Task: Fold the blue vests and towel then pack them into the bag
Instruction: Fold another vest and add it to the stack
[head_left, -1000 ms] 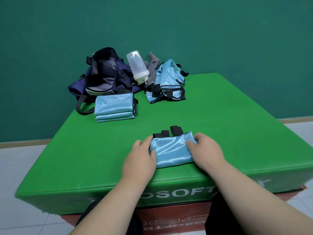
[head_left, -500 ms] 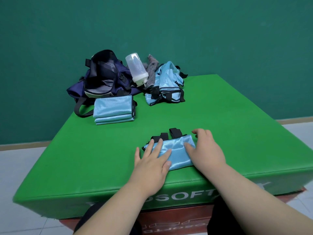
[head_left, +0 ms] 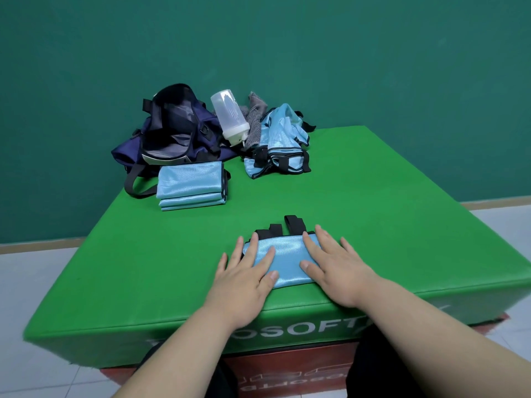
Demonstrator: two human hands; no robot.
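Note:
A folded light-blue vest (head_left: 287, 258) with black straps lies near the front edge of the green mat (head_left: 388, 225). My left hand (head_left: 244, 280) lies flat on its left part with fingers straight. On the vest's right end my right hand (head_left: 336, 268) presses flat, fingers spread. A stack of folded blue vests (head_left: 191, 186) sits at the back left, in front of the open navy bag (head_left: 172, 133). Unfolded blue vests (head_left: 280, 142) lie in a heap at the back centre, with a grey striped towel (head_left: 254, 122) beside them.
A clear plastic shaker bottle (head_left: 230, 116) leans between the bag and the towel. The bag's black strap (head_left: 133, 182) loops onto the mat's left edge. The mat tops a red box (head_left: 287, 377) on a white tiled floor, against a dark green wall.
Both hands went from gripping the folded vest's sides to lying flat on top of it with fingers straightened. The vest now lies flatter on the mat.

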